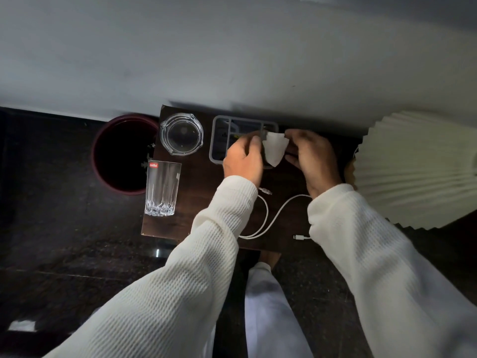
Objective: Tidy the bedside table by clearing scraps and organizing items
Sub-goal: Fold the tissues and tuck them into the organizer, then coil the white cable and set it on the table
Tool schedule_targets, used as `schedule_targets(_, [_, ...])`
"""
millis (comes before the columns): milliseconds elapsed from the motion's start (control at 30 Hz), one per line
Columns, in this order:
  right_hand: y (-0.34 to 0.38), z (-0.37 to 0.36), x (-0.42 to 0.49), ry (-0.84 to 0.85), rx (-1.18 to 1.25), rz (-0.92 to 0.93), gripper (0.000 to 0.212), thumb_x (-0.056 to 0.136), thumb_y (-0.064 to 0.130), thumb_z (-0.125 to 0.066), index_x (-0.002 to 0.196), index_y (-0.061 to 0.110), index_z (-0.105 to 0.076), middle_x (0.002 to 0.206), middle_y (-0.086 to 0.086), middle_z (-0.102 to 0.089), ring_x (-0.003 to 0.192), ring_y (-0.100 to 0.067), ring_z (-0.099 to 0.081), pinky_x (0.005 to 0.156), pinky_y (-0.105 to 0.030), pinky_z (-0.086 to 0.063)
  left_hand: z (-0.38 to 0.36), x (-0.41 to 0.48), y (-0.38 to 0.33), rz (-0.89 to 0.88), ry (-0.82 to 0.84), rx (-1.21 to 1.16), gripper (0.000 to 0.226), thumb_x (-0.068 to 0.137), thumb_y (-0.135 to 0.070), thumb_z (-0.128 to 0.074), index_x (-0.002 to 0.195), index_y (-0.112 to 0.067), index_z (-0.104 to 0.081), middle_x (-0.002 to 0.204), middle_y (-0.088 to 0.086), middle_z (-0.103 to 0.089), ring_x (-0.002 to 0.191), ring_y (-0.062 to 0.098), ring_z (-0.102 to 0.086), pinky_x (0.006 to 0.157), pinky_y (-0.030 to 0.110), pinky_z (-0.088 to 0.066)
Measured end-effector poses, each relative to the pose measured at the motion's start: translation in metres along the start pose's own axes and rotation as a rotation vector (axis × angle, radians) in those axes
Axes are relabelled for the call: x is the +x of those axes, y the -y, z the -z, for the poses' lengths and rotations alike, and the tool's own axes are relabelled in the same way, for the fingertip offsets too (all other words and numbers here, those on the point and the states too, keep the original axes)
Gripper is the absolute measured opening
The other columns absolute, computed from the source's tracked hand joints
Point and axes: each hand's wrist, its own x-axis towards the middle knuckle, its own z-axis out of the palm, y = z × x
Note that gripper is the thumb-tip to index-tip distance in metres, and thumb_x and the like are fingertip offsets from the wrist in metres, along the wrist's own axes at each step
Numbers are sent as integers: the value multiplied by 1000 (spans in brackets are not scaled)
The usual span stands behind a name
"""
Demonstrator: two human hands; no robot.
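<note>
Both hands on one white paper scrap. Left hand pinches its left edge, thumb against curled fingers. Right hand pinches the upper right corner, fingers curled.

Scrap is held over the right end of the grey tray, which sits on the dark wood table.

Room around the grip:
- Far side: tray, then the table's far edge flush with the white wall. No room there.
- Right: pleated lampshade close beside the right hand. Tight.
- Near side: bare wood down to the near edge, crossed by a loose white cable. One plug lies just by the left wrist, the other near the near edge; the cable runs under the right wrist.
- Left: past the tray a round glass ashtray, then a glass nearer the person at the table's left edge.
- Beyond that left edge: dark red bin on the floor, mouth open upward, just beside the table.

Writing: red label on the glass reads "cello". Nothing else readable.

Scrap orientation: wide end toward the wall, tapering to a blunt point toward the person. Long axis runs wall to person, tilted slightly. It hangs between the two pinches, face toward the camera.
</note>
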Motion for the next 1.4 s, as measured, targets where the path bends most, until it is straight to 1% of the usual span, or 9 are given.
schedule_targets(167, [-49,28,-28,-122,-63,36,15,100,32,-50,102,35,-64,104,10,-70,95,-5,-68,78,-22,-55,19,-24,31,-222,-213,75,18,96,-17,-51,103,-18,-67,95,1,-73,89,18,-69,85,34,-54])
schedule_targets(267, [-87,45,-44,-109,-138,-12,12,99,30,-52,98,35,-63,97,11,-70,91,-5,-68,79,-25,-56,23,-36,62,-257,-184,105,17,95,-13,-52,95,-21,-66,85,-2,-72,81,11,-69,80,31,-53])
schedule_targets(400, [-142,75,-65,76,-562,-4,11,90,25,-68,101,27,-66,92,15,-64,93,-7,-63,71,-11,-44,17,-51,102,-185,-13,156,20,95,-17,-52,91,-28,-67,72,-9,-70,73,11,-67,78,37,-57])
schedule_targets(567, [-187,102,-77,199,-1134,80,37,77,28,-81,108,29,-60,117,7,-54,117,-17,-46,88,-28,-46,2,-67,127,-71,114,138,23,94,-13,-53,88,-30,-68,72,-7,-71,76,17,-69,79,46,-59])
schedule_targets(767, [-199,117,-67,252,-1231,260,16,83,29,-75,95,24,-65,115,1,-55,113,-21,-47,89,-30,-40,-12,-80,132,-40,144,156,26,94,-9,-54,84,-29,-67,70,-6,-70,63,6,-62,71,32,-56])
schedule_targets(967, [-156,132,-103,250,-1171,762,22,72,17,-86,91,18,-75,97,-2,-71,95,-28,-65,78,-34,-52,-8,-112,112,-144,212,311,8,92,-16,-62,94,-16,-70,82,-4,-68,73,8,-60,75,25,-50])
schedule_targets(1200, [-74,157,-171,173,-885,1279,23,78,31,-71,97,23,-61,88,2,-72,87,-10,-56,71,-19,-52,12,-201,34,19,525,13,32,81,-41,-66,82,-8,-66,73,12,-69,58,19,-65,56,29,-56])
schedule_targets(1300, [-36,161,-194,135,-816,1426,37,72,22,-80,98,23,-54,87,1,-70,87,-12,-52,65,-26,-56,33,-237,-8,-5,604,-53,21,72,-43,-69,71,-23,-72,71,9,-73,60,21,-71,55,28,-59])
schedule_targets(1400, [4,165,-235,116,-765,1471,22,82,19,-68,98,20,-52,96,0,-54,86,-16,-53,70,-28,-54,54,-280,-42,-19,623,-97,14,75,-33,-68,74,-22,-76,72,9,-76,63,20,-74,55,26,-59])
